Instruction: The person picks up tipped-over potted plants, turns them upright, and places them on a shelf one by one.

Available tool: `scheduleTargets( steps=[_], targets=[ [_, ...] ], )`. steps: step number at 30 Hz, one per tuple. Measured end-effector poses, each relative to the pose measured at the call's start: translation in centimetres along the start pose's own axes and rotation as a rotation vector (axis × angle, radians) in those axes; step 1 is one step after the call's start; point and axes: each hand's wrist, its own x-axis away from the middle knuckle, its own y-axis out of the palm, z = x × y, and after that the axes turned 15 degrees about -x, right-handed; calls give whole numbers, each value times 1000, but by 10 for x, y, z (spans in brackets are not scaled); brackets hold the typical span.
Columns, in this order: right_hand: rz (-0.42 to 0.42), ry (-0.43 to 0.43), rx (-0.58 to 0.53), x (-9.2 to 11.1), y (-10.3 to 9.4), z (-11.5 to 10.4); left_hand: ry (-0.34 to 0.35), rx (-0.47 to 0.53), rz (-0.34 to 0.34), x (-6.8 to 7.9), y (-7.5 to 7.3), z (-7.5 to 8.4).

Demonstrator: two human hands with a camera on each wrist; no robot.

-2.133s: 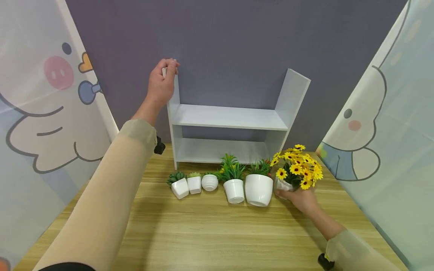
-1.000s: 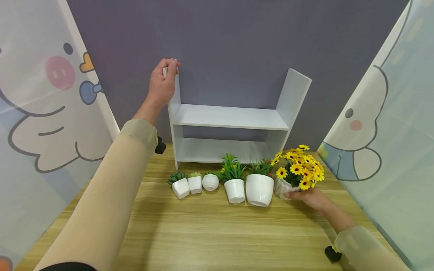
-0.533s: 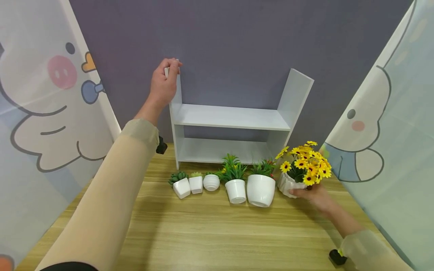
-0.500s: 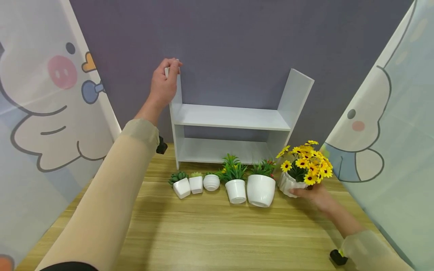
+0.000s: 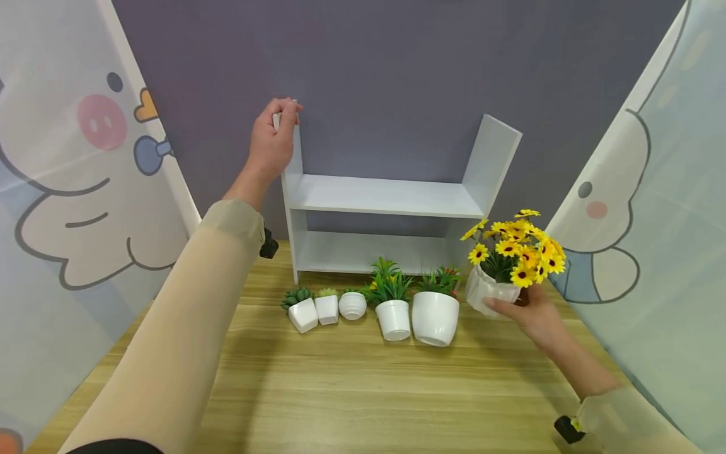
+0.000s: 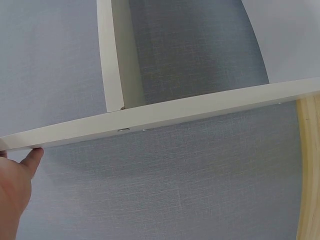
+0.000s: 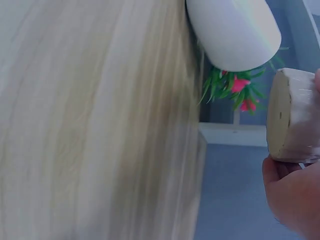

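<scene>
My left hand [image 5: 271, 144] grips the top of the left side panel of a white two-tier shelf [image 5: 386, 197]. In the left wrist view, a thumb and fingertips pinch the edge of that panel [image 6: 160, 111]. My right hand [image 5: 539, 318] holds a white ribbed flower pot [image 5: 488, 291] with yellow daisy-like flowers [image 5: 518, 252], in front of the shelf's right side. The right wrist view shows the pot's flat underside [image 7: 279, 116] raised off the table, thumb and fingers around it. The far fingers are hidden behind the pot in the head view.
In a row before the shelf stand three small succulent pots [image 5: 326, 309], a grassy plant in a white pot [image 5: 392, 320] and a large white pot [image 5: 435, 319] with red-flowered greenery. A grey wall rises behind; cartoon-printed panels flank the wooden table [image 5: 363, 397].
My right hand has lifted the pot of yellow flowers from the table, up and slightly to the right, away from the large white pot. My left hand stays on the shelf panel.
</scene>
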Motion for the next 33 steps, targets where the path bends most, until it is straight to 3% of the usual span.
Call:
scheduleTargets(
  steps=[17, 33],
  targets=[
    [-15, 64, -6, -5, 30, -43, 14, -26, 9, -2, 1, -2],
    [-65, 14, -59, -24, 74, -84, 12, -36, -2, 0, 2, -1]
  ],
)
